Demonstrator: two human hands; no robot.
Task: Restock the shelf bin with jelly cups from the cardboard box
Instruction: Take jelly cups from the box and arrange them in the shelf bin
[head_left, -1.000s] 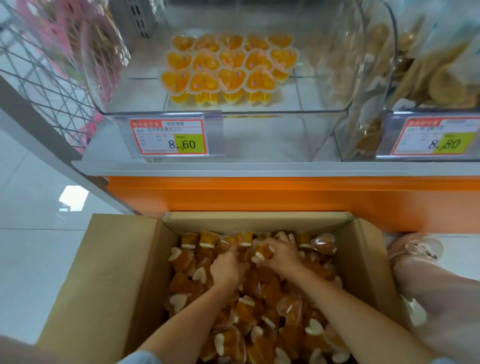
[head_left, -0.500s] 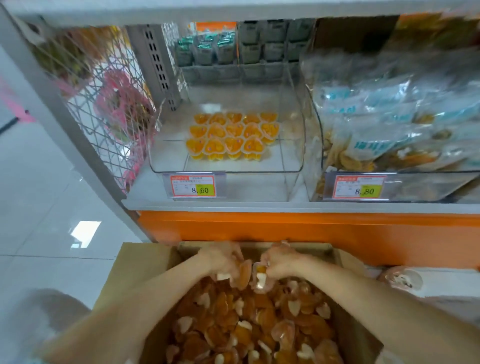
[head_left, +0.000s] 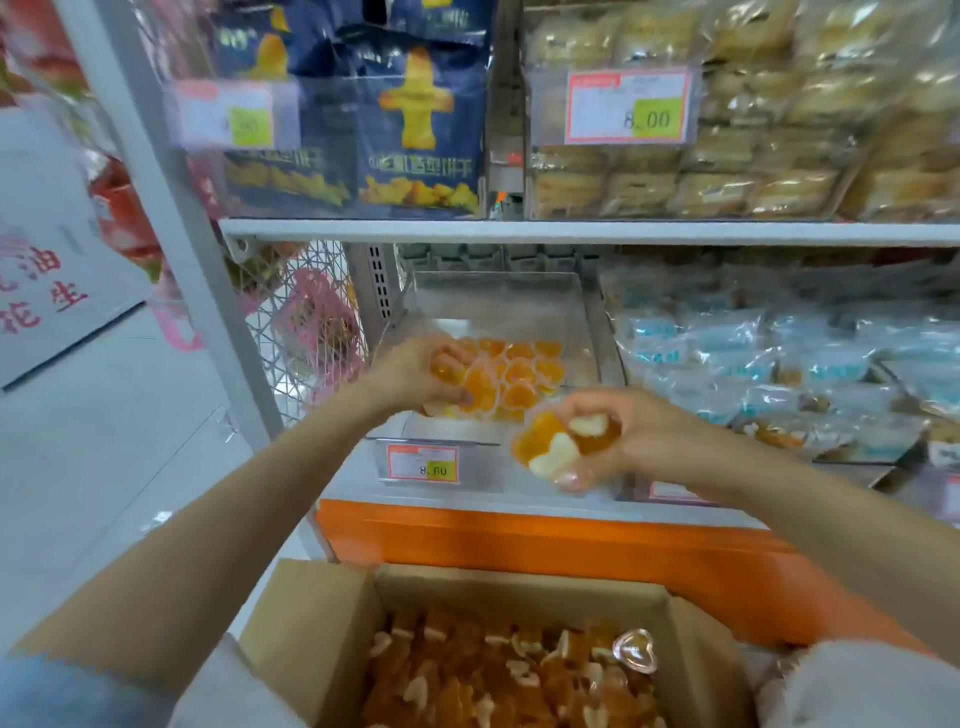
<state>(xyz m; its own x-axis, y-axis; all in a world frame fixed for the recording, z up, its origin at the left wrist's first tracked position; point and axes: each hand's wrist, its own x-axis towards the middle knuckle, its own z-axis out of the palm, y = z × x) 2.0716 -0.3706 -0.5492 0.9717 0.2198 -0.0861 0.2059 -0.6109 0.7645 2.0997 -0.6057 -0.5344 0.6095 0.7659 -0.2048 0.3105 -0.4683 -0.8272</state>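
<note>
Head view: left hand (head_left: 410, 376) curls around jelly cups (head_left: 478, 387) at the shelf bin (head_left: 493, 296); right hand (head_left: 649, 436) grips more; cardboard box (head_left: 311, 623) below both hands.

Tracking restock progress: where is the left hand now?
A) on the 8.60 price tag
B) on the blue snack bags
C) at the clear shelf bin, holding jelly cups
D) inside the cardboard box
C: the left hand grips jelly cups at the shelf bin front, well above the cardboard box.
</note>
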